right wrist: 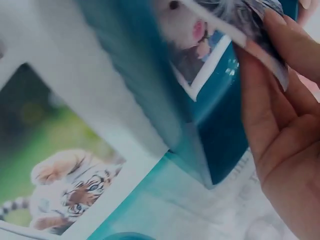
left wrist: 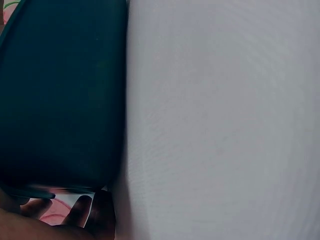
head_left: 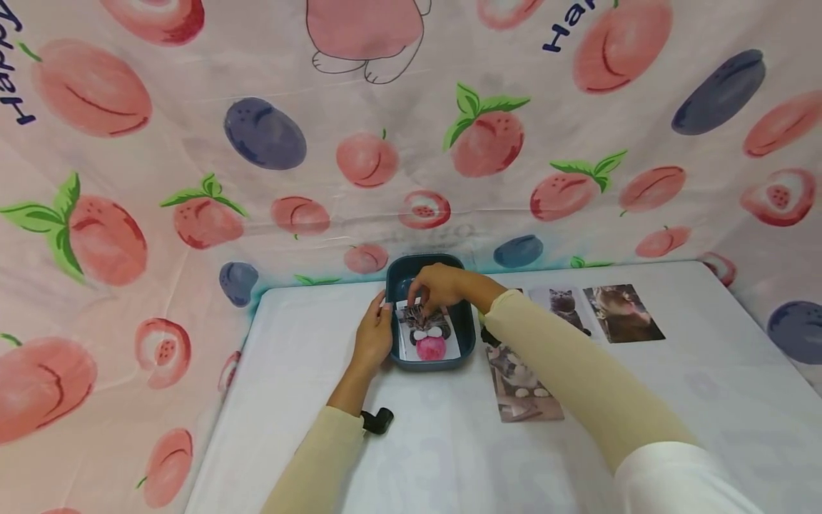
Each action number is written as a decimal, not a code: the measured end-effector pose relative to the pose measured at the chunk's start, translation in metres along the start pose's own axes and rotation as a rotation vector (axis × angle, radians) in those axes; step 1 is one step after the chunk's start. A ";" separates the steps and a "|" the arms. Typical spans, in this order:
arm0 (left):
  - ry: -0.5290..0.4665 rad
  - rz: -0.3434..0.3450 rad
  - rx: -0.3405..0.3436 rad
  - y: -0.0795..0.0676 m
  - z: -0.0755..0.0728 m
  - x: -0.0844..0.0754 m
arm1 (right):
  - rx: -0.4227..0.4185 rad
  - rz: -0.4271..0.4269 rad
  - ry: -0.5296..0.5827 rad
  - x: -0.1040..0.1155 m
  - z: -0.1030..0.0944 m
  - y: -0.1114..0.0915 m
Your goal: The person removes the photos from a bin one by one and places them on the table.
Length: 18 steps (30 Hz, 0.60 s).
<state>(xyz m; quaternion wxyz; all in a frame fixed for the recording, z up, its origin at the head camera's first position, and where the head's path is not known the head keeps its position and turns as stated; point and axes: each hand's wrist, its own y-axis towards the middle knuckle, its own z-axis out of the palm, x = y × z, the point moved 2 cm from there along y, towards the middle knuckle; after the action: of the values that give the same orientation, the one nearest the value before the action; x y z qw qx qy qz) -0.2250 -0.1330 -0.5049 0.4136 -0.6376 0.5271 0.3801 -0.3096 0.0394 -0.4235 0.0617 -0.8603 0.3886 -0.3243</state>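
A dark teal plastic bin (head_left: 467, 335) stands on the white table, with photo prints lying inside it. My left hand (head_left: 374, 334) grips the bin's left side, thumb at the rim. In the left wrist view, the bin's wall (left wrist: 65, 95) fills the left part, and the fingers (left wrist: 102, 212) show at its end. Reaching over the bin, my right hand (head_left: 439, 284) pinches a cat photo (head_left: 431, 348) with a pink ball on it. In the right wrist view, the pinched photo (right wrist: 245, 37) bends between thumb and fingers, above another print (right wrist: 192, 62) in the bin.
Right of the bin lie several photo prints: a brown one (head_left: 619, 314), a grey cat (head_left: 564, 305) and one nearer the front (head_left: 529, 396). A tiger cub photo (right wrist: 65, 190) appears in the right wrist view. Behind the table hangs a peach-patterned cloth (head_left: 366, 158).
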 end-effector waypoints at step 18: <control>0.024 -0.020 -0.019 0.001 0.002 0.000 | -0.368 0.106 0.165 -0.061 -0.050 -0.171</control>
<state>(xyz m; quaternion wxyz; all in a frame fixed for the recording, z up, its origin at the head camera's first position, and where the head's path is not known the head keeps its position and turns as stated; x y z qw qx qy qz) -0.2265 -0.1315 -0.5057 0.4049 -0.6512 0.5222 0.3732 -0.2624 0.2077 -0.3546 -0.1116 -0.8058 0.4898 -0.3135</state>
